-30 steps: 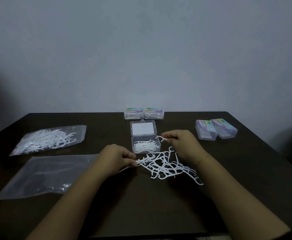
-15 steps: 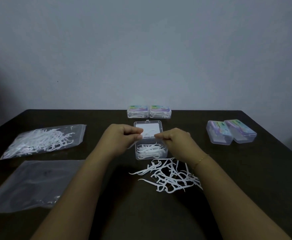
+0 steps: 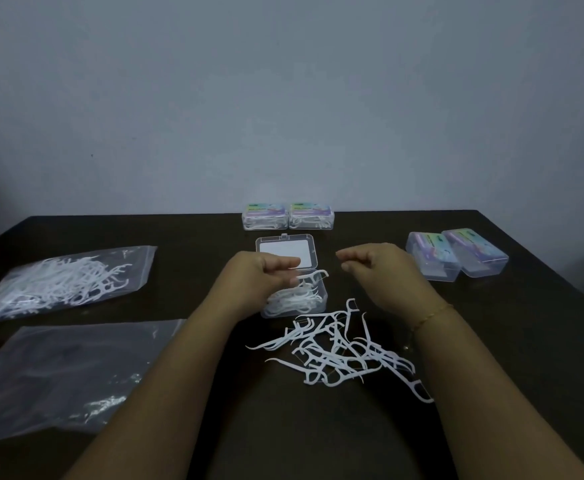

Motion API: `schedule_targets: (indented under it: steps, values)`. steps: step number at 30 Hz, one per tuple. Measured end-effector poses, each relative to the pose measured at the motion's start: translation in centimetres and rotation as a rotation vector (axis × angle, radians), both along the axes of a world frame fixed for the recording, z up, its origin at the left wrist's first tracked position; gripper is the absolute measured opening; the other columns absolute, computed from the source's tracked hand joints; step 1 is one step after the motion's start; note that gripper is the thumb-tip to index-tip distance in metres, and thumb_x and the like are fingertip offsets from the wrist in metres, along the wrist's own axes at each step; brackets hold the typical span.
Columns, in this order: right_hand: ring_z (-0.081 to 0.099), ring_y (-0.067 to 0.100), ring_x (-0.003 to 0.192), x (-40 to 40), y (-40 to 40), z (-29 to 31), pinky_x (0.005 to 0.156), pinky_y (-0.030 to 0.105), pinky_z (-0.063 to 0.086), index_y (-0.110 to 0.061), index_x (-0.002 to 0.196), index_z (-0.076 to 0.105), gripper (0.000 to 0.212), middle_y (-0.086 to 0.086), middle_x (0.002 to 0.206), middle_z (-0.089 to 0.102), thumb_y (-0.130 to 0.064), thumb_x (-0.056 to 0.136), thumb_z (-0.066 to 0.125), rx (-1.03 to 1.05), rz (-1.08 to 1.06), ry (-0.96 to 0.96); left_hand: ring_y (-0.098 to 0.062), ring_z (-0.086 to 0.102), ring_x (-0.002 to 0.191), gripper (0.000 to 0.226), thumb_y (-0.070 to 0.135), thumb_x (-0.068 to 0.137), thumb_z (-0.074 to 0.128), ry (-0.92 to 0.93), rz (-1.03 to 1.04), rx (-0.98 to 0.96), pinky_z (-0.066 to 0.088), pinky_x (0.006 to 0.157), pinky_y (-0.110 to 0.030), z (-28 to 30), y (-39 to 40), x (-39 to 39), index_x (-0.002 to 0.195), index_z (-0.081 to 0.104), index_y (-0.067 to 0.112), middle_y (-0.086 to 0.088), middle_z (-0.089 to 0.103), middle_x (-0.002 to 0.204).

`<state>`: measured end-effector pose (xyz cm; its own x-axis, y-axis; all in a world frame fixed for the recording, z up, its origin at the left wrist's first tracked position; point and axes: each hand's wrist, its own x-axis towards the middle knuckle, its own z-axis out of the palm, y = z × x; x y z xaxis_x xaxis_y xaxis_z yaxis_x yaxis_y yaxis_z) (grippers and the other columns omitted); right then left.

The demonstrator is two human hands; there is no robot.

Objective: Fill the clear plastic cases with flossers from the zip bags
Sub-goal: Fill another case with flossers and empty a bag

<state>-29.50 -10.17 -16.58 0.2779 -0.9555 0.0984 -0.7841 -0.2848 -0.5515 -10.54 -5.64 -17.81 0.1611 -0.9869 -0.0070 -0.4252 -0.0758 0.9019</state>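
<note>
An open clear case (image 3: 322, 296) sits at the table's middle, partly filled with white flossers, its lid (image 3: 285, 252) folded back. My left hand (image 3: 259, 275) hovers over the case with fingers stretched out; one flosser (image 3: 318, 275) leans on the case's rim just past my thumb tip. My right hand (image 3: 377, 268) hangs to the right of the case with loosely bent fingers and holds nothing. A pile of loose flossers (image 3: 339, 348) lies on the table in front of the case. At the left lie a zip bag full of flossers (image 3: 61, 282) and a flat, nearly empty zip bag (image 3: 65, 375).
Two closed cases with flossers inside (image 3: 265, 218) (image 3: 311, 218) stand at the table's back edge. Two more closed clear cases (image 3: 429, 258) (image 3: 476, 256) lie at the right. The dark table (image 3: 318, 438) ends at a grey wall behind.
Both hands moved from the loose pile up to the case with flossers. They have now spread apart, and a flosser rests on the case's rim.
</note>
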Motion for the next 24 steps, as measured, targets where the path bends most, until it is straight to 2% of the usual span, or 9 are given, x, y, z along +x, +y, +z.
schedule_targets:
  steps: [4, 7, 9, 11, 14, 16, 18, 21, 24]
  values:
    - [0.047, 0.019, 0.126, -0.7, -0.2, 0.1, 0.108, 0.046, 0.035, -0.026, 0.126, 0.059, 0.032, -0.004, 0.132, 0.057, -0.029, 0.095, 0.053, 0.08, -0.031, 0.105, 0.005, 0.058, 0.09, 0.032, 0.018, 0.08, 0.075, -0.135, -0.003, 0.029, 0.045, 0.095, -0.024, -0.1, 0.0, 0.5, 0.111, 0.071, 0.024, 0.01, 0.07, 0.109]
    - [0.05, 0.021, 0.121, -1.0, -0.3, 0.2, 0.106, 0.047, 0.038, -0.024, 0.123, 0.062, 0.03, -0.002, 0.13, 0.058, -0.031, 0.095, 0.054, 0.161, -0.063, 0.167, -0.005, 0.061, 0.105, 0.035, 0.025, 0.079, 0.076, -0.267, -0.032, 0.056, 0.042, 0.105, -0.036, 0.1, 0.0, 0.8, 0.113, 0.069, 0.027, 0.008, 0.07, 0.112]
    - [0.055, 0.021, 0.111, -1.2, -0.4, 0.2, 0.102, 0.045, 0.043, -0.02, 0.11, 0.068, 0.025, 0.001, 0.117, 0.064, -0.035, 0.093, 0.056, 0.231, -0.092, 0.202, -0.009, 0.06, 0.11, 0.036, 0.029, 0.078, 0.077, -0.36, -0.048, 0.065, 0.041, 0.105, -0.04, 0.4, 0.1, 1.0, 0.113, 0.068, 0.029, 0.009, 0.069, 0.113]
    - [0.06, 0.021, 0.099, -1.2, -0.3, 0.2, 0.095, 0.041, 0.049, -0.014, 0.101, 0.069, 0.033, 0.005, 0.101, 0.066, -0.043, 0.09, 0.058, 0.307, -0.119, 0.263, -0.006, 0.061, 0.098, 0.029, 0.031, 0.078, 0.076, -0.436, -0.063, 0.061, 0.046, 0.095, -0.033, 1.0, 0.4, 1.1, 0.107, 0.072, 0.029, 0.011, 0.07, 0.103]
    - [0.062, 0.019, 0.085, -1.0, 0.1, 0.2, 0.087, 0.036, 0.053, -0.011, 0.089, 0.065, 0.046, 0.004, 0.082, 0.062, -0.056, 0.081, 0.062, 0.371, -0.118, 0.361, -0.005, 0.063, 0.08, 0.006, 0.03, 0.076, 0.078, -0.446, -0.098, 0.068, 0.05, 0.074, -0.026, 2.1, 1.3, 1.2, 0.079, 0.076, 0.027, 0.01, 0.071, 0.081]
    - [0.059, 0.017, 0.076, -0.6, 0.5, 0.1, 0.081, 0.034, 0.052, -0.014, 0.074, 0.058, 0.046, 0.002, 0.073, 0.057, -0.06, 0.076, 0.066, 0.392, -0.102, 0.385, -0.007, 0.065, 0.079, 0.01, 0.032, 0.073, 0.081, -0.462, -0.155, 0.162, 0.051, 0.071, -0.026, 2.5, 1.9, 1.3, 0.072, 0.077, 0.023, 0.007, 0.072, 0.076]
    - [0.058, 0.017, 0.075, 0.0, 1.0, 0.1, 0.077, 0.033, 0.05, -0.016, 0.068, 0.053, 0.046, 0.001, 0.07, 0.055, -0.059, 0.074, 0.069, 0.399, -0.082, 0.417, -0.009, 0.065, 0.078, 0.019, 0.038, 0.07, 0.081, -0.533, -0.212, 0.292, 0.052, 0.071, -0.027, 2.5, 2.2, 1.3, 0.072, 0.077, 0.019, 0.005, 0.072, 0.076]
    - [0.061, 0.021, 0.085, 0.3, 1.4, 0.3, 0.082, 0.034, 0.052, -0.016, 0.068, 0.052, 0.043, 0.0, 0.072, 0.054, -0.054, 0.074, 0.072, 0.379, -0.074, 0.45, -0.011, 0.065, 0.082, 0.033, 0.05, 0.065, 0.081, -0.709, -0.262, 0.416, 0.055, 0.081, -0.035, 2.0, 2.4, 0.7, 0.077, 0.076, 0.02, 0.005, 0.071, 0.08]
    - [0.062, 0.023, 0.093, 0.0, 1.3, 0.5, 0.085, 0.034, 0.052, -0.009, 0.091, 0.064, 0.041, 0.004, 0.086, 0.061, -0.046, 0.076, 0.073, 0.386, -0.08, 0.439, -0.01, 0.065, 0.079, 0.027, 0.051, 0.063, 0.082, -0.818, -0.273, 0.398, 0.055, 0.082, -0.037, 1.7, 2.3, 0.1, 0.071, 0.075, 0.026, 0.009, 0.07, 0.075]
